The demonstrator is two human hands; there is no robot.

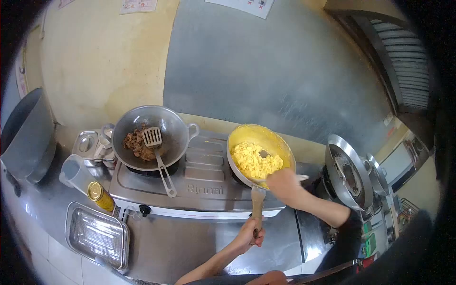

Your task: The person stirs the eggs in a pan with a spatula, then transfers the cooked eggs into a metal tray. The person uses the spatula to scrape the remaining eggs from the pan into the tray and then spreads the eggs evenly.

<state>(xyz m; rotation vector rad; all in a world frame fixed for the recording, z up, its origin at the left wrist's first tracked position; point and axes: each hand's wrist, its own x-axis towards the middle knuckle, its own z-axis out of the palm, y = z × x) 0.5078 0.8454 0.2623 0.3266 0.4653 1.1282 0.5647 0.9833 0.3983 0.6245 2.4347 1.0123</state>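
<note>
A frying pan (288, 146) of scrambled eggs (256, 161) sits on the right burner of the steel stove (202, 190). My left hand (250, 235) is wrapped round its long handle (257, 204) near the end. Over the pan's front right edge, my right hand (283, 186) is closed on a utensil with a pale handle end (302, 177); its working end is mostly hidden. Yellow egg coats the pan's inner wall. On the left burner, a wok (175, 128) holds browned meat (137, 144), with a slotted turner (162, 168) resting across its rim.
Left of the stove stand a clear jug (76, 172), a yellow can (100, 195), lidded steel containers (87, 142) and a big grey pot (31, 137). A wire-mesh tray (95, 235) lies at the front left. Another large wok (354, 171) stands at the right.
</note>
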